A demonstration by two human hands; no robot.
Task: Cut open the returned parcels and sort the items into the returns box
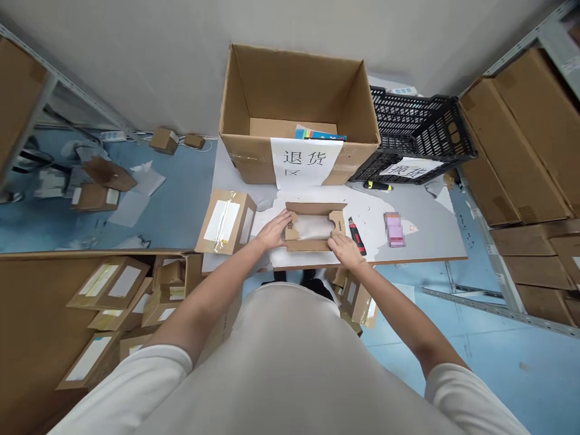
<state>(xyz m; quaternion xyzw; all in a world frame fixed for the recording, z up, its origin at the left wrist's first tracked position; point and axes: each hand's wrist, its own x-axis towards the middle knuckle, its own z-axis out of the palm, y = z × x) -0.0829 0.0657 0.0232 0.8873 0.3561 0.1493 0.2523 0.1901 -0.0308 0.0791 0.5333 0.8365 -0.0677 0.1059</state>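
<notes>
A small cardboard box (316, 209) lies on the table in front of me with its long flaps folded open. Inside it is something pale, perhaps white wrapping (313, 228); what it covers cannot be made out. My left hand (274, 232) grips the box at its left end, fingertips on the upper left corner. At the lower right corner, my right hand (345, 249) is closed on the edge by the front flap. A red and black utility knife (357, 236) rests just right of the box, close to my right hand.
Behind stand a large open carton (254, 151) and a black plastic crate (421, 121). A taped parcel (226, 222) sits at left, a yellow and black cutter (378, 186) and pink item (394, 230) at right. A big carton of parcels (172, 252) is lower left; shelves flank both sides.
</notes>
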